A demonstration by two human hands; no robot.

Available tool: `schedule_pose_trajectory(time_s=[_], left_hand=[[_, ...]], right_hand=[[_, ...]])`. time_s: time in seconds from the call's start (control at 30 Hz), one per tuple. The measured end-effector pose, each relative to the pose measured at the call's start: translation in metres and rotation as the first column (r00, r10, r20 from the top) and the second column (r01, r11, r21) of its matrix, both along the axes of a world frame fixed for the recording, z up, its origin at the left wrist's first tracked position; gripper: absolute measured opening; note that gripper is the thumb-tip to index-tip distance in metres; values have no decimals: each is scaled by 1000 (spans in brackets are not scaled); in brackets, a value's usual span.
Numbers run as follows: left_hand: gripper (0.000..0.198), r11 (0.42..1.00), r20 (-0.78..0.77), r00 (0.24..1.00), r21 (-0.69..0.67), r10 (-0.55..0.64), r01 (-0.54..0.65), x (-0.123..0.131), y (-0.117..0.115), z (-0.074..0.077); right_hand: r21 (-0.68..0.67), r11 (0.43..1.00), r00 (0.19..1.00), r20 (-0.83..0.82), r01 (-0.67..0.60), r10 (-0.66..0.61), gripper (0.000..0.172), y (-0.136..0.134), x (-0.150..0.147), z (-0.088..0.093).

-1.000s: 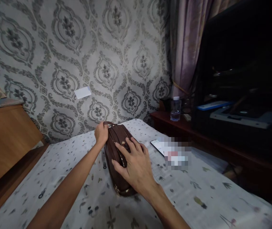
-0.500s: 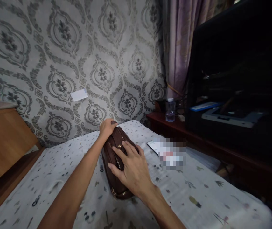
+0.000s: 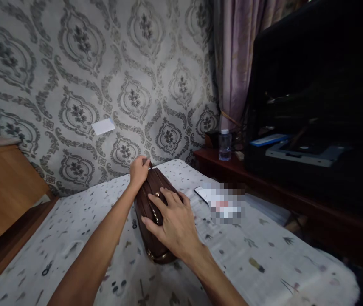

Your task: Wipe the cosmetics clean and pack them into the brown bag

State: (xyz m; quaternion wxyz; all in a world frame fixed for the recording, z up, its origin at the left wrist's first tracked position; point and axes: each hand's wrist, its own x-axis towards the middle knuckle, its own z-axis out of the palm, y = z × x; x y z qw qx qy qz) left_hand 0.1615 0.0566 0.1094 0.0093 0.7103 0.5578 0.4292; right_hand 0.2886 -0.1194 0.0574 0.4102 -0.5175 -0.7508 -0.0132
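A dark brown handbag (image 3: 146, 212) with gold-coloured zips and a round gold stud lies on a white patterned bedsheet (image 3: 88, 229). At the bag's far end, my left hand (image 3: 139, 171) is closed on a small brown piece of it, which looks like a tab or strap end. My right hand (image 3: 175, 221) rests on the bag's near right side, fingers spread over the top beside the gold zip. That hand covers much of the bag's right side.
Right of the bag lies a phone (image 3: 202, 194), beside a blurred-out patch. A clear bottle (image 3: 225, 146) stands on a dark red cabinet (image 3: 209, 158) near a large black screen (image 3: 308, 85). Patterned wallpaper rises behind the bed; a wooden headboard (image 3: 6, 191) is at left.
My left hand has pulled slightly away from the bag's far end, and the brown piece now shows between its fingers. My right hand stays spread on the bag. The view has shifted slightly.
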Motion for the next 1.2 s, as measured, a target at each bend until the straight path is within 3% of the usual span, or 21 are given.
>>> schedule_pose_trajectory(time_s=[0.23, 0.43, 0.57, 0.7, 0.87, 1.07, 1.2], left_hand=[[25, 995, 90, 994, 79, -68, 61, 0, 1, -2], [14, 997, 169, 985, 67, 22, -34, -19, 6, -13], [15, 998, 116, 992, 34, 56, -61, -37, -6, -19], [17, 997, 64, 996, 38, 69, -71, -46, -17, -15], [18, 998, 85, 994, 23, 62, -64, -47, -14, -14], [20, 1000, 123, 992, -4, 12, -12, -51, -15, -21], [21, 998, 66, 996, -22, -52, 54, -52, -28, -16]], right_hand=[[7, 1000, 1000, -7, 8, -8, 51, 0, 0, -2], [31, 999, 1000, 13, 8, -9, 50, 1, 0, -3], [40, 999, 1000, 23, 14, -15, 52, 1, 0, -3], [42, 999, 999, 47, 8, -10, 52, 1, 1, -3], [38, 999, 999, 47, -4, 2, 43, 1, 2, -4], [54, 999, 999, 40, 5, -7, 45, 3, 0, -6], [77, 997, 998, 50, 20, -24, 55, 3, 0, -7]])
